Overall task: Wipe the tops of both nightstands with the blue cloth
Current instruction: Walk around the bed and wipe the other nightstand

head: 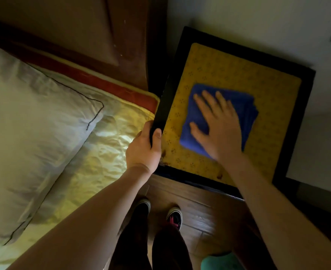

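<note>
Right hand [220, 125] flat on blue cloth [244, 112]

blue cloth [244, 108]: soft, matt, napped fabric
nightstand [166, 106] frame: dark, glossy
tabletop [277, 98]: yellow patterned, matt
bed sheet [102, 152]: shiny, quilted
floor [195, 207]: wood planks

The right hand [217, 121] is smeared with blur, fingers soft at the edges, and it covers the middle of the blue cloth [246, 108]. The left hand [144, 147] hides part of the nightstand [306, 90] rim, its fingers tucked out of sight beneath. The pillow [24, 117] runs off the left edge. A teal object [219, 261] is cut by the bottom edge, unidentifiable.
</note>
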`<state>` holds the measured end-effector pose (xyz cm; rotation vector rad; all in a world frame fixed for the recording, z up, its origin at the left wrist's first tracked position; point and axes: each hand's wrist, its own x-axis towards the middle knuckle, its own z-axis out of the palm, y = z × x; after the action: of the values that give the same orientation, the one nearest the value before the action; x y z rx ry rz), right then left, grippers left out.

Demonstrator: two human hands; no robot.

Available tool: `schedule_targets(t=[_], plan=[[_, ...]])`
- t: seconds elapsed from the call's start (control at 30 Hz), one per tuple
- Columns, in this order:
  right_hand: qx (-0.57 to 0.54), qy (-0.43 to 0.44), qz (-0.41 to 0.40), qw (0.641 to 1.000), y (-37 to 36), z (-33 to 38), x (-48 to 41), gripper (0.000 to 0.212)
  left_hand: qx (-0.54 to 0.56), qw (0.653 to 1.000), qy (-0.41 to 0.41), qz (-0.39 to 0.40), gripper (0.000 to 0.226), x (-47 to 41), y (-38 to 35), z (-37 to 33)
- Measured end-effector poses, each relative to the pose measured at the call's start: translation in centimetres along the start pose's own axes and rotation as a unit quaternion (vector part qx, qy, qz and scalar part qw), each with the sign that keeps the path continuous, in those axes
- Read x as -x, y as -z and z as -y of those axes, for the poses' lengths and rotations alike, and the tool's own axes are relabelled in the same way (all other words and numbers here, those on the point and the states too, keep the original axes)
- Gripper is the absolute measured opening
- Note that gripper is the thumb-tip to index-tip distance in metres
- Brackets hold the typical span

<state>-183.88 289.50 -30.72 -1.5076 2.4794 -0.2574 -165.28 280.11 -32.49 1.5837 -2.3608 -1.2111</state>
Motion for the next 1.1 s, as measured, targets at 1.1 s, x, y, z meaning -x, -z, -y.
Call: schedule_targets(t=[1.1], plan=[[-0.493, -0.567, -0.015, 0.66, 6.0, 5.2, 11.0, 0.062, 0.023, 0.987, 0.098, 0.122, 0.034, 4.9, 5.3, -3.7]])
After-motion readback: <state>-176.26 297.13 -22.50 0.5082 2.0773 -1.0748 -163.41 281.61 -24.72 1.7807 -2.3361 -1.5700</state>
